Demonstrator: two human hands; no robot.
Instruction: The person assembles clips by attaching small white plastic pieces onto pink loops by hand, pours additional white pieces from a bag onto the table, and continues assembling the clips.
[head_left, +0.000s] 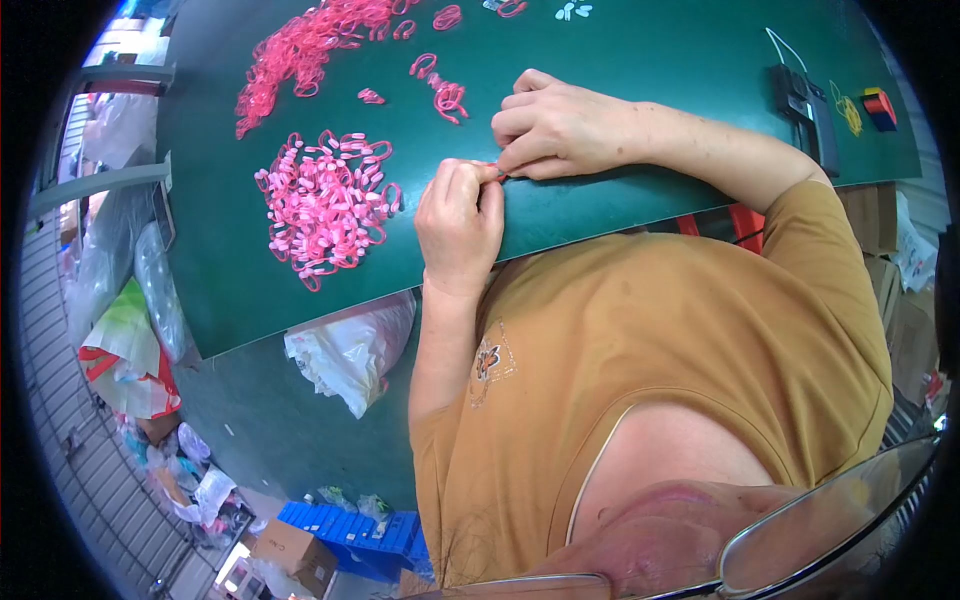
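My left hand [460, 215] and my right hand [565, 133] meet near the front edge of the green table [600, 215], fingertips almost touching. Both are closed in a pinch around a tiny reddish item, mostly hidden by the fingers. Left of my left hand lies a heap of pink loops with pale pink pieces [330, 208]. Farther back spreads a heap of plain pink loops [300, 55]. A few linked pink loops [447, 98] rest just beyond my hands, and a small pink piece [371, 96] lies to their left.
Small white pieces [573, 11] lie at the far edge. On the right are a black device [800, 100], yellow bands [849, 114] and a red, yellow and blue item [879, 108]. A white plastic bag [355, 350] hangs below the table's front edge.
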